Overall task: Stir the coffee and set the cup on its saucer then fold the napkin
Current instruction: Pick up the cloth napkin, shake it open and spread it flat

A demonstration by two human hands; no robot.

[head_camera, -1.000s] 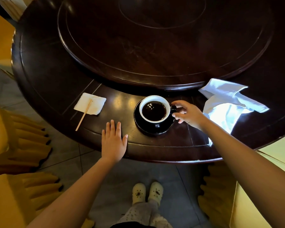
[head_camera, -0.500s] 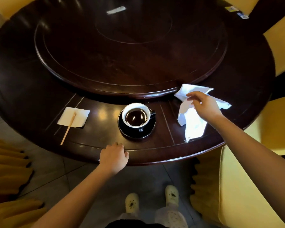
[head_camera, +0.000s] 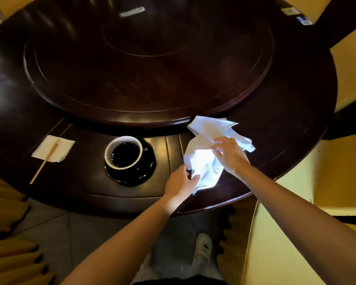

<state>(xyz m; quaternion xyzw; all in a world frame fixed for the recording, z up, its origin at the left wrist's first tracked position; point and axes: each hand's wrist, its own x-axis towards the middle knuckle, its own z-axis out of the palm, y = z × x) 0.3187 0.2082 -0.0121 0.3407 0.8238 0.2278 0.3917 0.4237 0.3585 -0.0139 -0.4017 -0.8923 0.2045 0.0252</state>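
A white-lined black cup [head_camera: 123, 151] full of dark coffee stands upright on its black saucer [head_camera: 141, 174] near the table's front edge. To its right lies a crumpled white cloth napkin [head_camera: 205, 165]. My left hand [head_camera: 181, 182] pinches the napkin's lower left edge. My right hand [head_camera: 230, 156] grips the napkin's middle from the right, lifting part of it. A wooden stir stick [head_camera: 44, 161] rests on a small white paper napkin [head_camera: 53, 148] to the left of the cup.
The dark round table [head_camera: 286, 124] carries a raised turntable [head_camera: 148, 64] in its middle. Yellow covered chairs stand at the right [head_camera: 296, 223] and left [head_camera: 6, 223]. My feet show on the tiled floor below the table's edge.
My right hand left the cup handle and went to the napkin. My left hand moved from the table's front edge rightward and took hold of the napkin's lower edge. The view shifted right.
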